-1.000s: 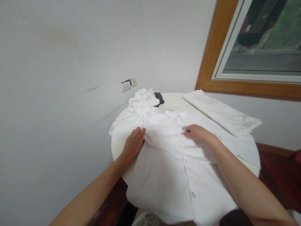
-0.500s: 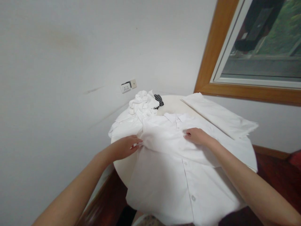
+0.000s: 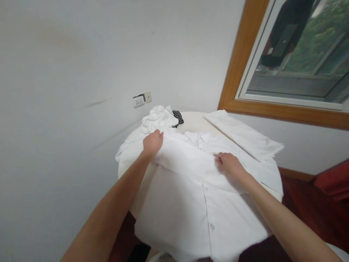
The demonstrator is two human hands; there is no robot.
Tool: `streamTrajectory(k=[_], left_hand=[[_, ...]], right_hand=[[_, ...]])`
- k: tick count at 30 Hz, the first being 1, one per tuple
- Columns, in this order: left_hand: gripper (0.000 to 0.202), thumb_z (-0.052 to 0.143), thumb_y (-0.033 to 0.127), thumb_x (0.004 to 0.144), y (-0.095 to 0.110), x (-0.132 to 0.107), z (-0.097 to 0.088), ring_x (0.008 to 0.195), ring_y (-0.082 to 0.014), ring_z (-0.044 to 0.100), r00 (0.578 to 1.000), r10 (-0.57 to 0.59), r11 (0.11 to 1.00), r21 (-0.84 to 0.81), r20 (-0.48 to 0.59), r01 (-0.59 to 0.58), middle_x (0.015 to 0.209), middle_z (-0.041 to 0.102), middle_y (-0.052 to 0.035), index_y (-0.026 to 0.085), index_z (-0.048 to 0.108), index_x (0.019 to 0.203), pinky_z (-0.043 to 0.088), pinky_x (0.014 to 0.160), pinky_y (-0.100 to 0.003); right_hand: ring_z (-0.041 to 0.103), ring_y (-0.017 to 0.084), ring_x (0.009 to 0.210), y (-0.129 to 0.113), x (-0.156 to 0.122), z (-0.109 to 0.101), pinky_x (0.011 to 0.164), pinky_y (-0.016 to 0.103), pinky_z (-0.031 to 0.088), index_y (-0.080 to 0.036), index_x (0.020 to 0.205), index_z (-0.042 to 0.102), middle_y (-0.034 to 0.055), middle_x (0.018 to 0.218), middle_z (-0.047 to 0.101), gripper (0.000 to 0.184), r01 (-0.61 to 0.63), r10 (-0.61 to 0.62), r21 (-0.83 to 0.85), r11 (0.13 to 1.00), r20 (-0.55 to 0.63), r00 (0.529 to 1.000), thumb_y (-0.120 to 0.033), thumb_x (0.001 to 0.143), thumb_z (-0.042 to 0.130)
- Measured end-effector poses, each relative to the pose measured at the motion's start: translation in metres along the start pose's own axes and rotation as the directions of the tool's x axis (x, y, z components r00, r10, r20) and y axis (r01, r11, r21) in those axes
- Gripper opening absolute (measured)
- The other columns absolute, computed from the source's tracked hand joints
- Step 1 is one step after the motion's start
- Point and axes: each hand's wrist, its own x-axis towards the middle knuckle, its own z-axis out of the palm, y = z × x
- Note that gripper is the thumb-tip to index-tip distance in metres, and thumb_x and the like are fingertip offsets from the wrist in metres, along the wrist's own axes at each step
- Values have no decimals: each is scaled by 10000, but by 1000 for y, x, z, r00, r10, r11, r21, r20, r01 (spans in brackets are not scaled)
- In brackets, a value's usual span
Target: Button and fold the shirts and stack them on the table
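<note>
Now the left hand [image 3: 152, 142] sits farther up than it did a moment ago. It has gone from the near left edge of the folded-over cloth to the far left shoulder of the white shirt [image 3: 191, 203], close to the crumpled white cloth [image 3: 157, 118]. Its fingers are bent down over the fabric; whether they pinch it or only press on it cannot be told. The right hand [image 3: 228, 164] has hardly shifted and lies released, palm down, on the shirt's chest right of the button line.

The shirt is spread front up on the round table [image 3: 195, 123], collar toward the wall, its hem hanging over the near edge. With the left hand's move, the folded layer across the shirt's upper part looks smoother and straighter along its left side, so the work appears to be on that fold. A black striped piece [image 3: 177, 117] lies beside the crumpled cloth, and a folded white cloth [image 3: 242, 135] lies at the far right.
</note>
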Motion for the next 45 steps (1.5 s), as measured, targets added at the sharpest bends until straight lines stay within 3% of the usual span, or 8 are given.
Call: streamTrajectory(k=[13, 16, 19, 23, 26, 31, 35, 45], left_hand=[[397, 251, 364, 960, 4, 6, 19, 900, -277, 633, 998, 57, 995, 86, -20, -55, 951, 674, -138, 177, 553, 1138, 438, 730, -353], [352, 357, 333, 925, 10, 1, 12, 1003, -288, 577, 979, 129, 991, 52, -158, -122, 1075, 617, -150, 174, 543, 1178, 439, 779, -366], [341, 376, 308, 915, 23, -7, 7, 1065, -279, 527, 922, 284, 953, -23, -263, -301, 1084, 597, -141, 168, 566, 1162, 420, 887, -388], [333, 334, 255, 922, 39, -14, 25, 1046, -222, 544, 824, 557, 808, -164, -105, -566, 1035, 642, -105, 168, 638, 1026, 408, 968, -373], [373, 355, 266, 916, 36, -15, 50, 1168, -206, 513, 778, 628, 758, -210, -16, -617, 1219, 611, -114, 153, 593, 1181, 376, 1039, -384], [485, 352, 399, 939, 23, -11, 70, 1343, -214, 381, 762, 644, 761, -167, 68, -627, 1443, 443, -112, 179, 473, 1354, 286, 1114, -410], [531, 332, 452, 947, 22, -12, 71, 1380, -241, 325, 768, 631, 775, -116, 108, -621, 1490, 366, -125, 190, 415, 1402, 229, 1126, -463], [571, 357, 489, 929, 19, -10, 64, 1381, -238, 314, 768, 637, 768, -136, 65, -626, 1485, 375, -132, 167, 417, 1398, 233, 1132, -414]], right_hand=[[571, 236, 952, -11, 5, 18, 796, 327, 300, -177, 1033, 561, 108, 909, 668, 274, -16, 11, -29, 999, -156, 988, -340, 981, 347], [571, 232, 950, -12, 5, 20, 794, 325, 300, -182, 1020, 563, 101, 902, 672, 267, -23, 20, -16, 1000, -179, 984, -347, 978, 357], [574, 231, 950, -14, 5, 19, 797, 328, 305, -183, 1013, 572, 103, 904, 678, 266, -34, 34, -1, 999, -183, 983, -343, 974, 363], [576, 242, 977, -10, 5, 11, 809, 334, 324, -197, 997, 601, 99, 935, 689, 343, -50, 54, 32, 998, -153, 987, -426, 971, 348], [598, 241, 955, 8, 1, 0, 765, 314, 349, -202, 995, 626, 96, 958, 697, 419, -100, 105, 79, 992, -56, 993, -499, 959, 333], [604, 194, 762, 57, -13, -12, 617, 263, 347, -194, 867, 650, 68, 858, 692, 478, -114, 89, 230, 966, 116, 989, -596, 894, 392], [533, 159, 640, 81, -24, -12, 573, 257, 331, -185, 768, 616, 29, 720, 634, 345, 12, -41, 275, 961, 101, 994, -495, 849, 490], [452, 135, 555, 72, -49, -25, 532, 243, 313, -216, 814, 570, -26, 578, 498, 370, -43, 87, 454, 890, -77, 993, -549, 873, 420]])
